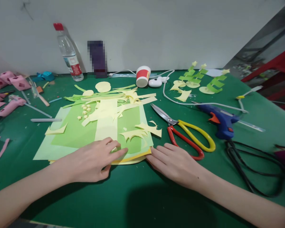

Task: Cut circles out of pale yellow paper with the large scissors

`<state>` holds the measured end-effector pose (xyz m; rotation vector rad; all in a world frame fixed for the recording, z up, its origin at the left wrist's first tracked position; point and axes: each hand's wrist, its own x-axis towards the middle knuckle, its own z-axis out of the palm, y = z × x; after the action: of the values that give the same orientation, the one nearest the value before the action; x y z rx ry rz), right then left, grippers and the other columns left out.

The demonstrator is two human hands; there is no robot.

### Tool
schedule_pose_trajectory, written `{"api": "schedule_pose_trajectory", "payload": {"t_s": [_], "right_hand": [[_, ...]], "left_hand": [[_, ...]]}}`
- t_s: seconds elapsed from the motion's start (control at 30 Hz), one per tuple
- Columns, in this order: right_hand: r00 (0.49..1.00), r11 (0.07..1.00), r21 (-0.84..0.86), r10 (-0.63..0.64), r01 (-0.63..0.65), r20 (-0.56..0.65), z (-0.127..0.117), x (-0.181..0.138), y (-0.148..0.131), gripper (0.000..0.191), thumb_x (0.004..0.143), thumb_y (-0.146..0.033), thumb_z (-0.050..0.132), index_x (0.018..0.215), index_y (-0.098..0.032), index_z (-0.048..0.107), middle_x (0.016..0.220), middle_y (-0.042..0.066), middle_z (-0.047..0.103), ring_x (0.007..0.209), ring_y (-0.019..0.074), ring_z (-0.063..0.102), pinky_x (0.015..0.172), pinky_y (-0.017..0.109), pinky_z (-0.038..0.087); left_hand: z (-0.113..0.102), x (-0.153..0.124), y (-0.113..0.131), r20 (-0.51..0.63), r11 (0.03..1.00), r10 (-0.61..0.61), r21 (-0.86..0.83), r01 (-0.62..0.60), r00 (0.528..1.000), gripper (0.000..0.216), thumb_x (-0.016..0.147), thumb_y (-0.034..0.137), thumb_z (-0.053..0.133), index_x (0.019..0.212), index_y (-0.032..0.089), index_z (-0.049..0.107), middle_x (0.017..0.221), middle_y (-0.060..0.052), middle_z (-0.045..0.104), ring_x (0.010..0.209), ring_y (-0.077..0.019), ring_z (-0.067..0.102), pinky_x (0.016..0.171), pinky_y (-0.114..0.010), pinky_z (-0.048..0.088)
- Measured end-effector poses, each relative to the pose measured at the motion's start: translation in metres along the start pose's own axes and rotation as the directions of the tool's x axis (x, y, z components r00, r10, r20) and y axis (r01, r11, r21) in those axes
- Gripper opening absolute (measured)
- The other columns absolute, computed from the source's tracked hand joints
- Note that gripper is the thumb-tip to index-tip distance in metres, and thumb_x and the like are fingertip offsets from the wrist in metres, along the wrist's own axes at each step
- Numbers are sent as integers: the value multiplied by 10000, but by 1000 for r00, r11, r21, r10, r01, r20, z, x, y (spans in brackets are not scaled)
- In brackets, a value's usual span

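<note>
A layered stack of coloured paper (64, 136) lies in front of me, light green sheets above, yellow edges showing along the front. My left hand (97, 158) rests over its front edge, index finger stretched on top and thumb below at the edge. At the front right corner, my right hand (173, 161) has its fingers bent against the stack, fingertips partly hidden. Pale yellow cut scraps (135, 134), green paper strips (73, 103) and several tiny folded paper stars (85, 109) lie on the sheets. Scissors (173, 122) with red and yellow handles lie just beyond my right hand.
A blue glue gun (220, 122) with a black cord lies at the right. Along the wall stand a water bottle (70, 57), a paper cup (142, 76) and small green paper plants (192, 76). Pink paper shapes (19, 82) sit at the left. A white cable (201, 104) crosses the table.
</note>
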<state>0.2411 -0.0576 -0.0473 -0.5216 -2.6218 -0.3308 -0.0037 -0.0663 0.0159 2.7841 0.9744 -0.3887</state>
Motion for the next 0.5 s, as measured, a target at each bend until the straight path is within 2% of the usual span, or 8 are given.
{"api": "schedule_pose_trajectory", "payload": {"t_s": [0.1, 0.2, 0.27, 0.33, 0.4, 0.5], "right_hand": [[998, 997, 44, 63, -63, -12, 4, 5, 0, 132, 826, -86, 492, 766, -108, 608, 679, 73, 636, 541, 172, 495, 475, 311, 304], [987, 979, 142, 156, -149, -35, 4, 10, 2, 142, 855, -160, 478, 796, -114, 600, 721, 87, 659, 571, 180, 553, 478, 306, 370], [971, 946, 243, 232, -213, -52, 3, 11, 3, 156, 854, -231, 499, 878, -108, 592, 818, 110, 682, 659, 190, 605, 539, 299, 448], [949, 890, 361, 313, -277, -44, 0, 12, 6, 236, 828, -294, 547, 975, -111, 571, 896, 107, 686, 695, 172, 626, 583, 269, 496], [913, 811, 466, 407, -353, -17, -2, 15, 10, 279, 800, -302, 589, 1017, -129, 558, 822, 63, 687, 610, 133, 613, 552, 232, 508], [827, 672, 571, 561, -472, 23, -3, 20, 18, 163, 788, -225, 605, 932, -153, 578, 673, 8, 651, 500, 103, 565, 480, 206, 490]], "left_hand": [[7, 1, 1, -54, 1000, -27, -4, 26, 998, 461, 838, 300, 456, 1270, 152, 390, 1046, -107, 551, 931, -245, 514, 765, -349, 464], [17, 3, 0, -120, 999, -33, 39, 38, 992, 366, 872, 242, 388, 1215, 124, 436, 993, -105, 580, 884, -230, 544, 725, -335, 468], [22, 4, -4, -177, 998, -13, 55, 23, 984, 328, 880, 190, 346, 1177, 118, 464, 963, -98, 597, 856, -219, 561, 706, -324, 466], [24, 5, -8, -246, 999, -1, 45, 12, 969, 305, 883, 176, 330, 1133, 115, 494, 939, -89, 611, 822, -206, 575, 677, -311, 463], [25, 5, -13, -305, 1000, -13, 2, 14, 952, 269, 884, 174, 332, 1050, 124, 537, 907, -72, 623, 772, -186, 583, 623, -284, 448], [26, 5, -19, -350, 992, -67, -123, 25, 934, 243, 895, 196, 351, 926, 134, 583, 843, -47, 633, 720, -154, 586, 572, -244, 416]]}}
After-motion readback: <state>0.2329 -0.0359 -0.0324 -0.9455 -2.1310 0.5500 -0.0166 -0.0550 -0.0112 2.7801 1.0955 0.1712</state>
